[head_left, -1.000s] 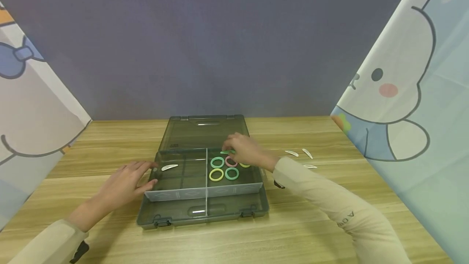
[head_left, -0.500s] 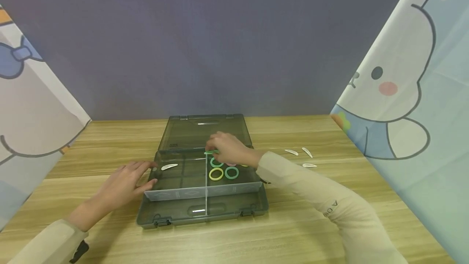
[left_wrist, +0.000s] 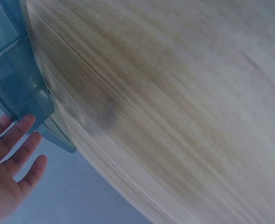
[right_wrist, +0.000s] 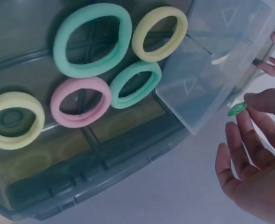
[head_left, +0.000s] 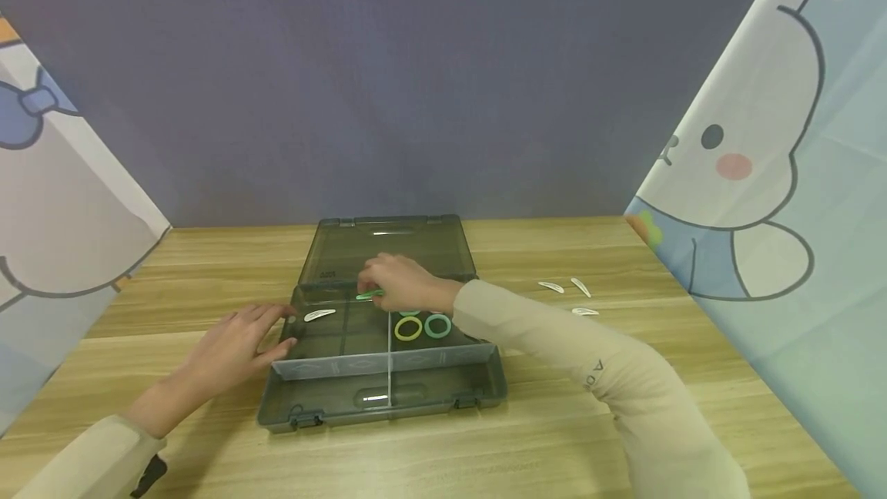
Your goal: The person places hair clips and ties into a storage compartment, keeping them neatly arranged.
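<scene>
My right hand (head_left: pixel 407 285) pinches a green snap hair clip (right_wrist: pixel 237 109) between thumb and fingertip, over the left compartment of a smoky plastic box (head_left: pixel 331 400). A white snap hair clip (head_left: pixel 320 315) lies in that left compartment. Several hair ties sit in the right compartment, among them a yellow hair tie (head_left: pixel 408 329), a green hair tie (head_left: pixel 438 326) and a pink hair tie (right_wrist: pixel 81 101); my right hand hides part of them in the head view. My left hand (head_left: pixel 239 345) touches the box's left side with fingers spread.
The box's lid (head_left: pixel 388 249) lies open toward the back wall. A clear divider (head_left: pixel 389 341) splits the box into left and right. To the right on the wooden table (head_left: pixel 554 406) lie a white clip (head_left: pixel 551 286), a second clip (head_left: pixel 580 287) and a third clip (head_left: pixel 585 312).
My right hand has carried the green hair clip leftward, from above the right compartment across the divider to the left compartment. My left hand has stayed at the box's side.
</scene>
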Tool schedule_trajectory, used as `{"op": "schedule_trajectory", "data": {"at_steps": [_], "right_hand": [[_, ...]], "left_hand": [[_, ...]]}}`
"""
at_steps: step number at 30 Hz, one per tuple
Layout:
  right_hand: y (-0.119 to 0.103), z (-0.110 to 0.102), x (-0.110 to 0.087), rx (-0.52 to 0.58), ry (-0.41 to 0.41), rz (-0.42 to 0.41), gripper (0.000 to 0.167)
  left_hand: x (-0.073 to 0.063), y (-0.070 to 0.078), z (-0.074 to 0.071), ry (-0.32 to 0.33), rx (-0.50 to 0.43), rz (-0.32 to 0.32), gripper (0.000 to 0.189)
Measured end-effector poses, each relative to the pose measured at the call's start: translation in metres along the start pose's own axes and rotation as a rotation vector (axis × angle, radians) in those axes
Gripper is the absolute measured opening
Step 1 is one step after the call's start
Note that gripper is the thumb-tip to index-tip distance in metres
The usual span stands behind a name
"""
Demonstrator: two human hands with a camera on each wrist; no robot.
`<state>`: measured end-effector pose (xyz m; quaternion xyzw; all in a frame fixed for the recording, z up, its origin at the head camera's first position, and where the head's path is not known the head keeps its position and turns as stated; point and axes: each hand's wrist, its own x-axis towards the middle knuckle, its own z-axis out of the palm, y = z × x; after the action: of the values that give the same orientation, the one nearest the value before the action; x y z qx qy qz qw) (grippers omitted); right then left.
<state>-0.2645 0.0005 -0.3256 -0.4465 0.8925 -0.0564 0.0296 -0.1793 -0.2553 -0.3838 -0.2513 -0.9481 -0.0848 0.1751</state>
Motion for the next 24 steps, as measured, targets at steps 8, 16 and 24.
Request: {"op": "schedule_trajectory", "data": {"at_steps": [8, 16, 24], "right_hand": [[-0.006, 0.009, 0.017, 0.006, -0.052, -0.012, 0.023], [-0.005, 0.021, 0.027, 0.002, -0.054, -0.029, 0.024], [-0.003, 0.025, 0.033, -0.014, -0.034, 0.0, 0.024]], "left_hand": [[0.001, 0.001, -0.001, -0.01, -0.002, -0.011, 0.04], [0.002, 0.001, -0.002, -0.01, -0.004, -0.006, 0.04], [0.002, 0.0, -0.002, -0.011, 0.0, -0.01, 0.04]]}}
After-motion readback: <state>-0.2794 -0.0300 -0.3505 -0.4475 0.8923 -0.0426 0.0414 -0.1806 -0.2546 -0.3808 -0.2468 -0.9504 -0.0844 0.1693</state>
